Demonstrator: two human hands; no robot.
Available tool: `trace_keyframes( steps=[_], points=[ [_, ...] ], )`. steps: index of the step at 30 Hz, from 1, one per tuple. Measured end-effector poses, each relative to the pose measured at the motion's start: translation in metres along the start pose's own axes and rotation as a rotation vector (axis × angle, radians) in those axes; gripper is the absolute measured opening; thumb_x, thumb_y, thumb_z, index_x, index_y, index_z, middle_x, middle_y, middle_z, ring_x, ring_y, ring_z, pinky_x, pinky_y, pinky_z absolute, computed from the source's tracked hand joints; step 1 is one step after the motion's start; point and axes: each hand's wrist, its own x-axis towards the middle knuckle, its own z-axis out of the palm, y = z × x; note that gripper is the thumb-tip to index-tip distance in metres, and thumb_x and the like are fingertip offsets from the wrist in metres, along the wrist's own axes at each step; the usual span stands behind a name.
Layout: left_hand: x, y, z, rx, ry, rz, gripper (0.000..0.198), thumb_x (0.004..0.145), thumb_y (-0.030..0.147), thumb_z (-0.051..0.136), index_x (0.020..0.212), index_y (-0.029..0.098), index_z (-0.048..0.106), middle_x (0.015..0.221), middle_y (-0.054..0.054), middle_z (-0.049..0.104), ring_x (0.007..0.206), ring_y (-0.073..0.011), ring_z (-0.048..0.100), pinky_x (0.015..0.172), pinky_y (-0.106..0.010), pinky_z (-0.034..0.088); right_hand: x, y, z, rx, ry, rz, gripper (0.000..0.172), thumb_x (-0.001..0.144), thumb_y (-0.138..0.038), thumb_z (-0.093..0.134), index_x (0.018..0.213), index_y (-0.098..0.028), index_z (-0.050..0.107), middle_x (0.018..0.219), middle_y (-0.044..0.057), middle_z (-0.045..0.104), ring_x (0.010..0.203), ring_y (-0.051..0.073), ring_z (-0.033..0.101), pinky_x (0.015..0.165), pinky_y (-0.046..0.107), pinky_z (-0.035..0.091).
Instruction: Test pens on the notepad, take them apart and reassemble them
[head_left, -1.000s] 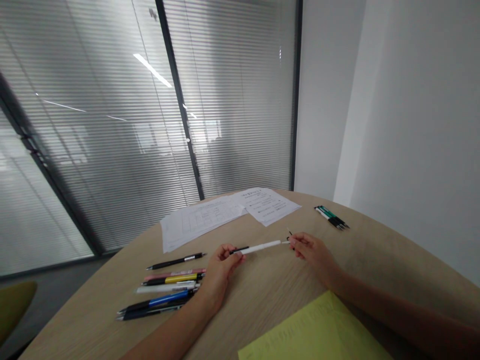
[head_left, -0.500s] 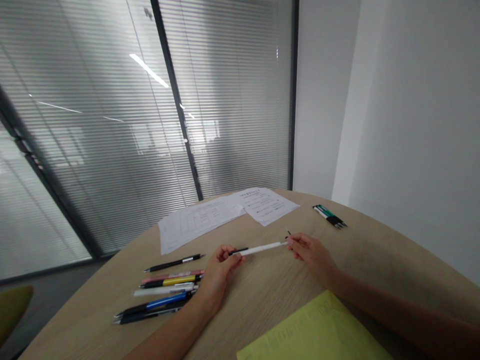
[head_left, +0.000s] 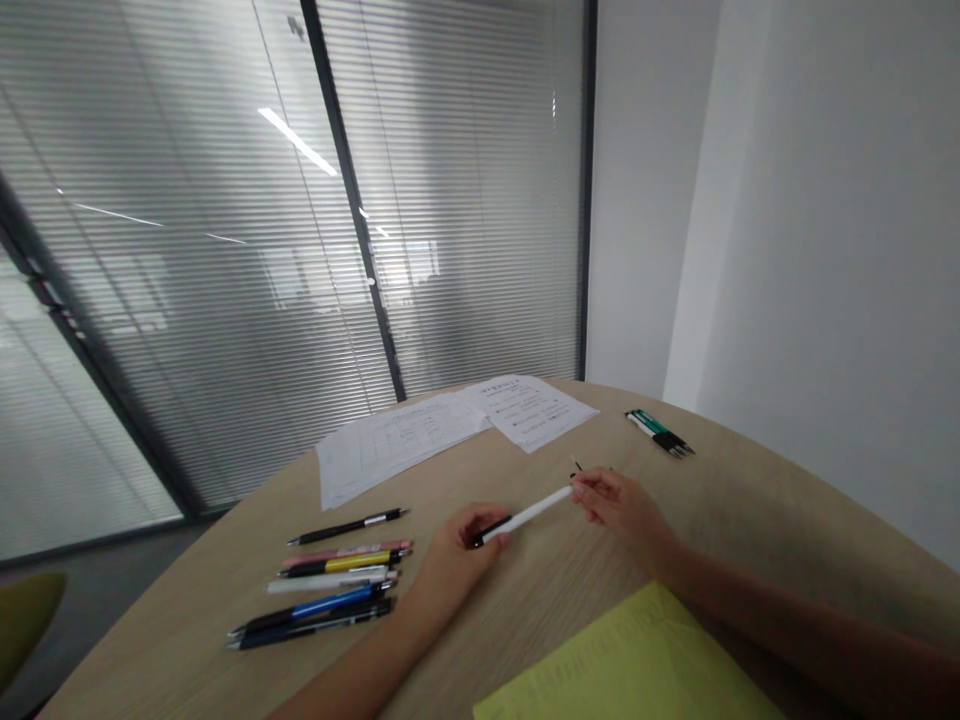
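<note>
A white pen barrel with a black clip [head_left: 536, 510] is held above the table between my two hands. My left hand [head_left: 469, 550] is closed round its clip end, at the lower left. At the barrel's other end, my right hand [head_left: 606, 496] pinches with its fingertips; a thin dark piece with a pale tip [head_left: 576, 464] sticks up by those fingers. Whether the right fingertips grip the barrel itself or a small part at its end is too small to tell.
Several pens [head_left: 330, 580] lie on the left of the round wooden table [head_left: 255, 540]. White printed sheets [head_left: 409, 435] are at the back, green, white and black pens [head_left: 660, 433] at the right back, and a yellow sheet [head_left: 622, 665] at the front edge.
My left hand has moved right and slightly nearer, tilting the white barrel more steeply. The gap between the barrel's end and my right fingertips has closed. My right hand has hardly moved.
</note>
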Motion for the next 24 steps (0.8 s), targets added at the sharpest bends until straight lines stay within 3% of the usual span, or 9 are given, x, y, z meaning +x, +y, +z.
trace_keyframes(
  steps=[4, 7, 11, 15, 20, 24],
  points=[
    [-0.006, 0.013, -0.001, 0.267, -0.146, 0.026, 0.019, 0.064, 0.021, 0.055, 0.079, 0.019, 0.067, 0.082, -0.002, 0.067, 0.079, -0.0195, 0.059, 0.072, -0.026, 0.043, -0.009, -0.01, 0.002, 0.006, -0.068, -0.049, 0.015, 0.068, -0.032, 0.052, 0.066, -0.019, 0.06, 0.05, -0.003, 0.055, 0.045, 0.009, 0.049, 0.043, 0.019, 0.039],
    [-0.007, 0.016, -0.002, 0.342, -0.165, 0.001, 0.022, 0.068, 0.026, 0.052, 0.083, 0.019, 0.066, 0.083, -0.001, 0.067, 0.079, -0.0195, 0.058, 0.072, -0.026, 0.042, -0.012, -0.013, 0.002, -0.022, -0.107, -0.116, 0.017, 0.071, -0.031, 0.05, 0.072, -0.02, 0.062, 0.057, -0.001, 0.059, 0.046, 0.009, 0.05, 0.045, 0.02, 0.041],
    [-0.004, 0.009, -0.003, 0.298, -0.135, 0.001, 0.024, 0.071, 0.032, 0.048, 0.082, 0.017, 0.063, 0.072, -0.001, 0.063, 0.072, -0.0186, 0.055, 0.066, -0.026, 0.041, -0.001, -0.001, -0.006, -0.082, 0.023, -0.127, 0.026, 0.077, -0.031, 0.043, 0.093, -0.021, 0.06, 0.077, 0.003, 0.064, 0.058, 0.012, 0.055, 0.056, 0.025, 0.046],
    [-0.002, 0.004, -0.003, 0.131, -0.055, 0.041, 0.019, 0.073, 0.032, 0.045, 0.08, 0.017, 0.055, 0.064, 0.001, 0.056, 0.066, -0.016, 0.053, 0.064, -0.026, 0.04, 0.015, 0.017, -0.019, -0.425, 0.146, -0.27, 0.021, 0.078, -0.025, 0.043, 0.086, -0.02, 0.062, 0.082, 0.004, 0.062, 0.076, 0.016, 0.056, 0.07, 0.03, 0.044],
    [-0.003, 0.005, -0.002, 0.056, -0.032, 0.069, 0.013, 0.076, 0.029, 0.042, 0.079, 0.018, 0.048, 0.066, 0.001, 0.055, 0.07, -0.0154, 0.052, 0.071, -0.027, 0.039, 0.016, 0.024, -0.022, -0.825, 0.072, -0.402, 0.015, 0.076, -0.024, 0.05, 0.075, -0.019, 0.064, 0.075, 0.005, 0.057, 0.074, 0.017, 0.053, 0.072, 0.029, 0.042],
    [-0.004, 0.006, 0.0, 0.103, -0.052, 0.095, 0.012, 0.072, 0.029, 0.046, 0.077, 0.019, 0.047, 0.062, 0.003, 0.051, 0.065, -0.015, 0.051, 0.066, -0.025, 0.04, 0.011, 0.021, -0.019, -0.975, 0.011, -0.432, 0.014, 0.072, -0.025, 0.057, 0.081, -0.019, 0.065, 0.079, 0.005, 0.058, 0.076, 0.018, 0.052, 0.071, 0.029, 0.041]
  ],
)
